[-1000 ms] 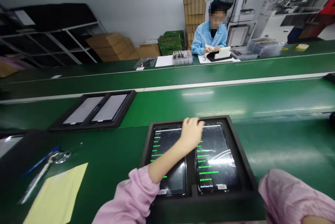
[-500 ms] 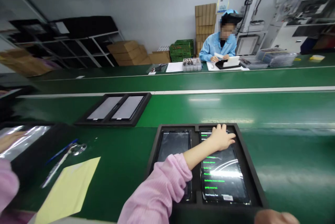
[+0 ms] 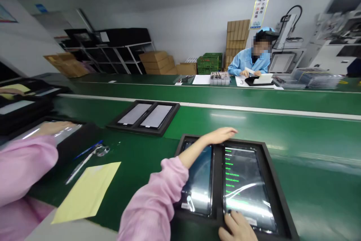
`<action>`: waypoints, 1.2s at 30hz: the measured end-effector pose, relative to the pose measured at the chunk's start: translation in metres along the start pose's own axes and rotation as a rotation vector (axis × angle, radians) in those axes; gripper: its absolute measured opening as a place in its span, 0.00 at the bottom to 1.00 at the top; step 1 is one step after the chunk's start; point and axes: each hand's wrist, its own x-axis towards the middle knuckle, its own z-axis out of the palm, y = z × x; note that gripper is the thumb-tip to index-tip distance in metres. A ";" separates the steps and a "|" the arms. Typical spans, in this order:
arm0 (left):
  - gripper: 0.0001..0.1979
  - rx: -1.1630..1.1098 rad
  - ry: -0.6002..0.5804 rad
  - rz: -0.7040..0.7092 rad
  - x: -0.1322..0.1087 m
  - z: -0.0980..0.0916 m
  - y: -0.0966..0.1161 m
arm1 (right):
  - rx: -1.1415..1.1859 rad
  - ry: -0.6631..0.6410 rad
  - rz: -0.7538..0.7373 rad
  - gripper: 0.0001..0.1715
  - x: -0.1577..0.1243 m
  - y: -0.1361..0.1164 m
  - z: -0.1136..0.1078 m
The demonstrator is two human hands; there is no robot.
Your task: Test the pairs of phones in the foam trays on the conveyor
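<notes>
- Left hand (image 3: 220,135): fingers stretched out, nothing gripped, over the far edge of the black tray (image 3: 218,184); contact unclear.
- Right hand (image 3: 239,229): fingers bent at the near end of the right tablet (image 3: 245,173); can't tell if clamped.
- Right tablet sits in the tray's right recess, green text lit; left tablet (image 3: 200,184) in the left recess, partly behind the forearm.
- Left of tray: yellow sheet (image 3: 87,192), blue pen (image 3: 88,150).
- Beyond: second tray (image 3: 166,131), two pale-screened tablets.
- Far left: co-worker's pink sleeve (image 3: 31,162).

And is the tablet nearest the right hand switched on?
On: the tablet shows glowing lines of green text on its dark screen.
</notes>
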 end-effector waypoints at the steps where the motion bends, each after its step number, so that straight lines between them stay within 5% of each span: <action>1: 0.17 -0.011 0.080 -0.063 -0.013 -0.016 -0.021 | -0.012 0.017 -0.007 0.08 0.008 0.013 0.003; 5: 0.19 0.016 0.447 -0.461 -0.080 -0.054 -0.095 | -0.163 -0.006 0.120 0.10 0.062 0.079 0.026; 7: 0.20 0.070 0.640 -0.713 -0.111 -0.050 -0.120 | -0.174 -0.153 0.332 0.12 0.090 0.110 0.039; 10: 0.29 0.149 0.853 -1.036 -0.142 -0.026 -0.146 | -0.090 -0.250 0.353 0.13 0.115 0.137 0.053; 14: 0.25 0.228 0.866 -1.097 -0.150 -0.001 -0.166 | 0.045 -0.302 0.305 0.13 0.119 0.138 0.058; 19: 0.15 0.292 0.765 -1.014 -0.141 -0.011 -0.171 | 0.208 -0.300 0.391 0.14 0.121 0.135 0.055; 23: 0.15 0.318 0.761 -0.975 -0.143 -0.043 -0.150 | 0.400 -0.241 0.508 0.11 0.126 0.141 0.055; 27: 0.15 0.313 0.738 -0.825 -0.140 -0.055 -0.087 | 0.668 -0.141 0.622 0.07 0.129 0.144 0.051; 29: 0.14 0.325 0.674 -0.656 -0.139 -0.035 -0.042 | 0.816 -0.109 0.648 0.16 0.130 0.139 0.046; 32: 0.12 0.330 0.546 -0.271 -0.142 0.028 0.023 | 1.116 -0.054 0.692 0.29 0.127 0.119 0.032; 36: 0.10 0.156 0.423 0.249 -0.168 0.109 0.065 | 1.231 0.131 0.893 0.44 0.083 0.082 0.002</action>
